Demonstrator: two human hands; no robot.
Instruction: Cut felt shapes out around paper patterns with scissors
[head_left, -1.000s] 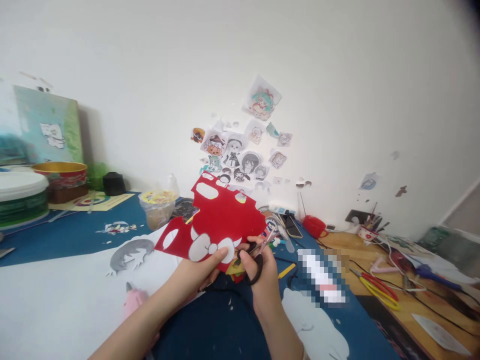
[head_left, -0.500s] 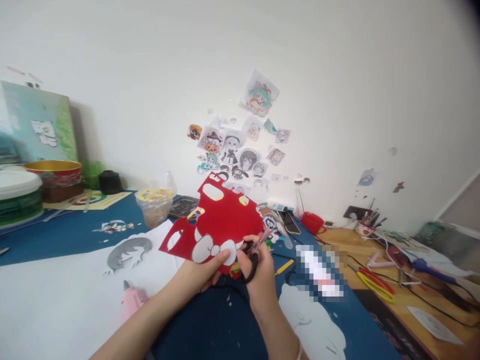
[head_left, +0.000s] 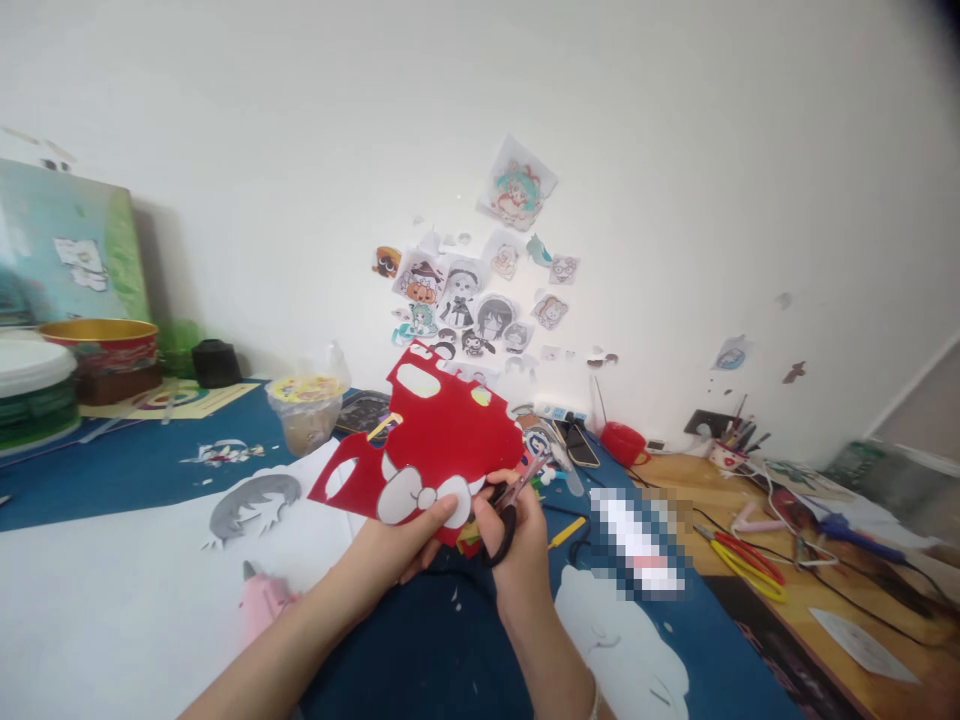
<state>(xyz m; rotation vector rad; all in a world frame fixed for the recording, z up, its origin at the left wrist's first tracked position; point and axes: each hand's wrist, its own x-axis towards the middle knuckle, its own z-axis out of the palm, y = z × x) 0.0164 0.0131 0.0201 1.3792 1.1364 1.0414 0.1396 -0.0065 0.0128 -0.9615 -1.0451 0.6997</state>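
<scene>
My left hand (head_left: 420,530) pinches the lower edge of a red sheet (head_left: 450,430) that has several cut-out holes. A white bow-shaped paper piece (head_left: 405,492) lies against the front of this sheet, under my left thumb. My right hand (head_left: 517,545) is closed on a pair of scissors (head_left: 506,525) with dark handles, its fingers in the loops. The blades point up and right, beside the sheet's right edge. Below the sheet, small yellow and red bits (head_left: 469,540) show between my hands; what they are I cannot make out.
White paper (head_left: 112,600) with a grey hair-shaped cutout (head_left: 251,505) and a pink glue gun (head_left: 262,600) lies left. A lidded plastic cup (head_left: 307,410) stands behind. At right are a white cutout (head_left: 622,640), a yellow stick (head_left: 568,532), red-and-yellow pliers (head_left: 742,565) and cables.
The red sheet has tilted slightly, its left side shifting a little left and down. Both hands keep their hold, and the whole view has drifted slightly.
</scene>
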